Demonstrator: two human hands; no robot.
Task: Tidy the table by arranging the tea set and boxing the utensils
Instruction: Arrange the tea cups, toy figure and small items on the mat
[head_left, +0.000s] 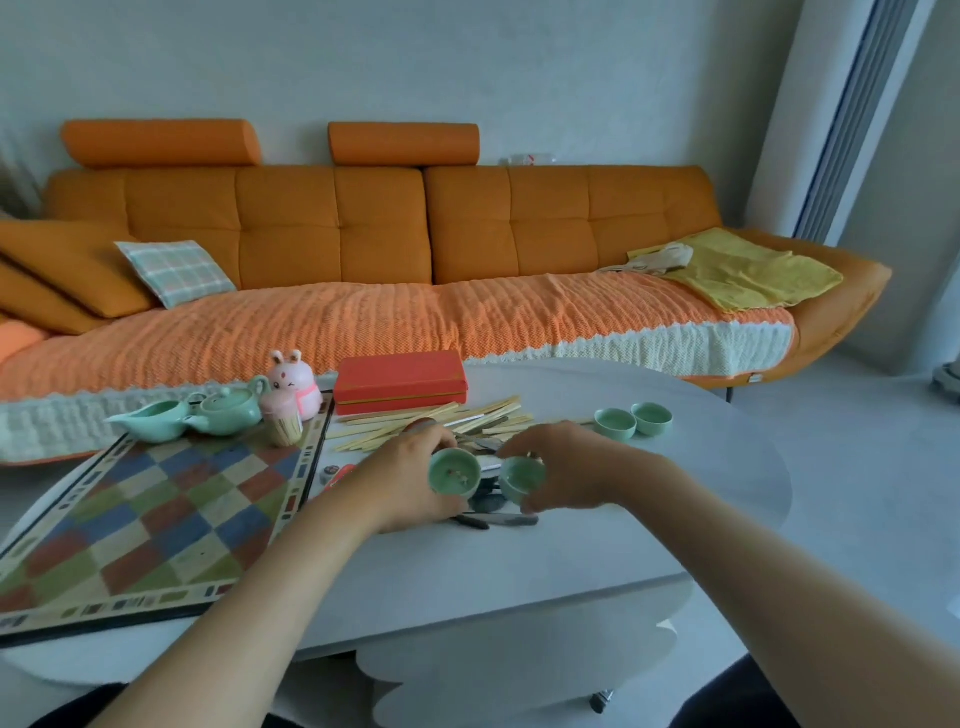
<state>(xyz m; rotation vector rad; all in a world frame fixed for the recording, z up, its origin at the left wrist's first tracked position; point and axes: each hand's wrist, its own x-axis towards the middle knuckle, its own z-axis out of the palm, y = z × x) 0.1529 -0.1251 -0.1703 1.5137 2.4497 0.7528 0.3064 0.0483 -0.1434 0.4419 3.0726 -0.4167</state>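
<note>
My left hand (410, 480) grips a pale green teacup (455, 472), tilted so its inside faces me. Right beside it, my right hand (566, 470) holds a second green teacup (521, 475) from above. Both cups hover over dark metal utensils (493, 512) on the white table (597, 540). Two more green cups (632, 420) stand at the right. A green teapot (228, 410) and a green pitcher (148, 422) sit at the far edge of the checkered tray (145, 525). Several wooden chopsticks (431, 423) lie before a shut red box (400, 382).
A pink rabbit figure (297, 385) and a toothpick holder (283, 423) stand at the tray's far right corner. A small red object (337, 472) lies by the tray's right edge. An orange sofa (363, 244) runs behind the table.
</note>
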